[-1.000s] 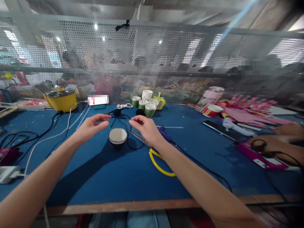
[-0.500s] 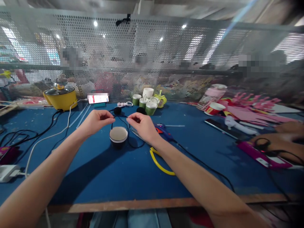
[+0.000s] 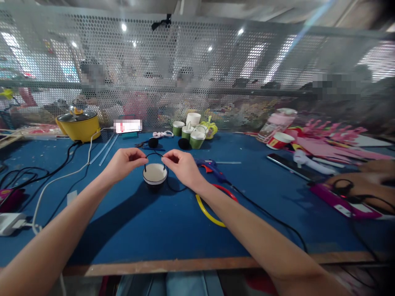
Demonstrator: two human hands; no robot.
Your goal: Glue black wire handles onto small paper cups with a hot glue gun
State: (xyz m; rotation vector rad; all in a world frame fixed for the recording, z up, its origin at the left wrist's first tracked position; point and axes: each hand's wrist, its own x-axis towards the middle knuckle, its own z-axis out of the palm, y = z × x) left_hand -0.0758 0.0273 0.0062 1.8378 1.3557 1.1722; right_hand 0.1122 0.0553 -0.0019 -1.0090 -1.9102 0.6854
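A small black cup [image 3: 154,186] with a white inside stands upright on the blue table in front of me. Above it, a thin black wire [image 3: 154,153] is bent into an arch, both ends pointing down. My left hand [image 3: 127,163] pinches its left side, and my right hand [image 3: 182,165] pinches its right side. The wire's ends are at the cup's opening; whether they touch the cup I cannot tell. Beyond the hands lie two black balls [image 3: 153,142]. A blue glue gun [image 3: 217,171] lies just past my right hand.
Several green-and-white cups [image 3: 197,140] stand at the back. A yellow pot [image 3: 78,126] is at the back left, near a lit phone [image 3: 128,126]. Yellow tubing [image 3: 207,213] lies by my right forearm. To the right are a dark phone [image 3: 288,165] and a purple power strip [image 3: 344,201].
My hands have come down slightly and the wire's ends are lower, at the cup's opening. The wire's arch now shows clearly between my fingers. The cup has stayed in place.
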